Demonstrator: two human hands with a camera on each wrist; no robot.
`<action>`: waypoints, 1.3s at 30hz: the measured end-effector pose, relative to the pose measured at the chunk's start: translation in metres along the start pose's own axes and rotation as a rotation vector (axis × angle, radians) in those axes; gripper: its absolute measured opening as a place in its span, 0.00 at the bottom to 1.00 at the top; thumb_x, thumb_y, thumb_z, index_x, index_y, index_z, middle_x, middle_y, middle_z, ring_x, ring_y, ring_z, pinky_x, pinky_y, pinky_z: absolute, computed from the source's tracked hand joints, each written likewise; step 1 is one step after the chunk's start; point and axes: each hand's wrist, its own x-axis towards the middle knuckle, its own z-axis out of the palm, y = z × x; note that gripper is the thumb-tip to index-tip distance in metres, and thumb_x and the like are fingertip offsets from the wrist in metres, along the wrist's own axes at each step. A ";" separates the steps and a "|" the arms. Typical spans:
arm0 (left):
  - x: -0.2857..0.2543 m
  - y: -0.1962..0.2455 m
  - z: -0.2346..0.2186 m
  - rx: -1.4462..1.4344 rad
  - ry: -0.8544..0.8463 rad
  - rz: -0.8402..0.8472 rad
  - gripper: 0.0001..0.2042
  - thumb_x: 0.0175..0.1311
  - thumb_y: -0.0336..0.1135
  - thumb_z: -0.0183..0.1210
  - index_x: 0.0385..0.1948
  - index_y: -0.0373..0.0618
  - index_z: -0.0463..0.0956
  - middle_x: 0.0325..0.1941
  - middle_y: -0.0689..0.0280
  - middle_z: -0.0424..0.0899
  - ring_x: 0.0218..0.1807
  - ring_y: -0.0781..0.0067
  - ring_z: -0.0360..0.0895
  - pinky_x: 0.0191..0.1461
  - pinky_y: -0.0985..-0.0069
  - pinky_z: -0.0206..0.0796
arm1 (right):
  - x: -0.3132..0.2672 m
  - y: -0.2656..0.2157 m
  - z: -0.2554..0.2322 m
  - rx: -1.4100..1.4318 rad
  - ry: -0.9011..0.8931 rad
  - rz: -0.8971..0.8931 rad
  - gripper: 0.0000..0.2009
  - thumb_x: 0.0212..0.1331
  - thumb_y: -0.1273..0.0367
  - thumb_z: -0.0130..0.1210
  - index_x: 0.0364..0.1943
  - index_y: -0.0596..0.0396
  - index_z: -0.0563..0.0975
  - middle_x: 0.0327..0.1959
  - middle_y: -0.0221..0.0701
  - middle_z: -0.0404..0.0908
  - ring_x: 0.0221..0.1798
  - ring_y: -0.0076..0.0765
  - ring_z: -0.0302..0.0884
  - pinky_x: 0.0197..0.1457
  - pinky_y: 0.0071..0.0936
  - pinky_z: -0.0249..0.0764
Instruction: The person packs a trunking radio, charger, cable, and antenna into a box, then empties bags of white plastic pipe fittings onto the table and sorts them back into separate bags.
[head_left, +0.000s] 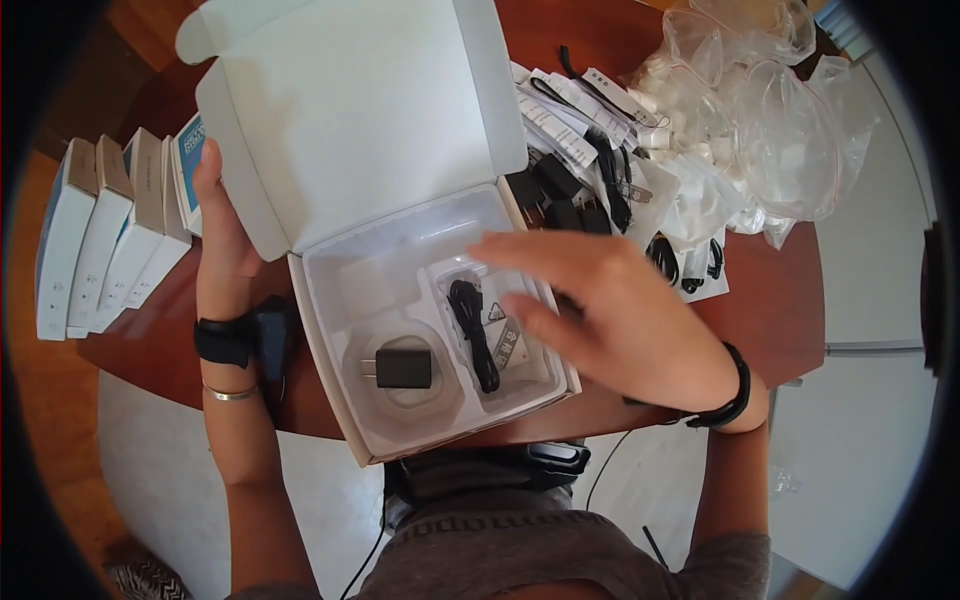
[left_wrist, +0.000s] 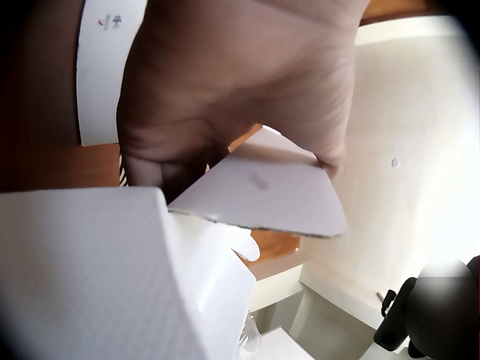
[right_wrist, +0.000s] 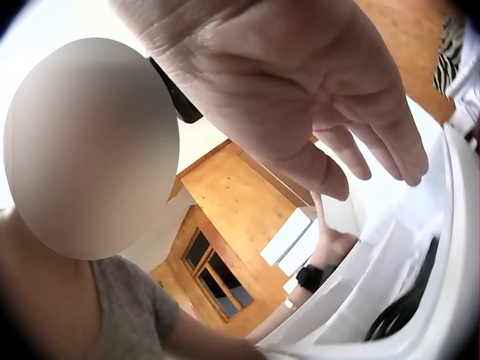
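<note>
A white cardboard box (head_left: 352, 130) lies tilted before me with its lid up. My left hand (head_left: 226, 235) grips it at the left side; in the left wrist view the fingers and thumb stand around a side flap (left_wrist: 262, 187). Inside sits a white plastic tray (head_left: 345, 290). A black power adapter (head_left: 404, 368) with two prongs lies in its round well, and a coiled black cable (head_left: 470, 330) in the compartment to the right, beside a printed clear bag (head_left: 510, 340). Over that compartment hovers my right hand (head_left: 620, 310), slightly blurred, its fingers extended and holding nothing.
Several white boxes (head_left: 68, 240) stand in a row at the table's left. Beyond the open box on the right lie paper leaflets (head_left: 555, 130), black adapters (head_left: 552, 178) and cables. Clear plastic bags (head_left: 790, 140) with white pieces are heaped at the back right.
</note>
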 end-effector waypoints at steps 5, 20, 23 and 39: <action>0.004 0.003 0.006 0.020 0.152 -0.010 0.32 0.62 0.61 0.47 0.58 0.42 0.67 0.55 0.62 0.74 0.54 0.69 0.72 0.55 0.73 0.66 | 0.011 0.034 -0.025 -0.459 0.232 0.164 0.09 0.53 0.76 0.56 0.39 0.57 0.80 0.42 0.42 0.79 0.48 0.50 0.75 0.50 0.38 0.72; 0.006 0.006 0.010 0.077 0.152 0.015 0.30 0.63 0.58 0.46 0.56 0.42 0.67 0.53 0.63 0.74 0.54 0.70 0.72 0.55 0.74 0.65 | 0.020 0.073 -0.050 -0.599 0.395 0.078 0.07 0.55 0.72 0.57 0.34 0.59 0.83 0.36 0.39 0.83 0.41 0.44 0.78 0.48 0.36 0.72; 0.005 0.008 0.012 0.063 0.141 0.000 0.30 0.63 0.59 0.46 0.57 0.41 0.67 0.53 0.62 0.74 0.54 0.70 0.73 0.56 0.74 0.65 | 0.021 0.050 -0.060 -0.414 0.664 -0.069 0.06 0.56 0.73 0.58 0.34 0.59 0.83 0.34 0.37 0.84 0.37 0.36 0.79 0.43 0.30 0.73; 0.001 0.005 -0.007 0.138 0.007 -0.104 0.41 0.56 0.66 0.52 0.63 0.41 0.60 0.61 0.58 0.68 0.61 0.63 0.67 0.61 0.68 0.63 | 0.023 0.037 -0.022 -0.323 0.464 -0.366 0.07 0.49 0.72 0.61 0.32 0.56 0.82 0.45 0.38 0.79 0.42 0.44 0.73 0.46 0.37 0.72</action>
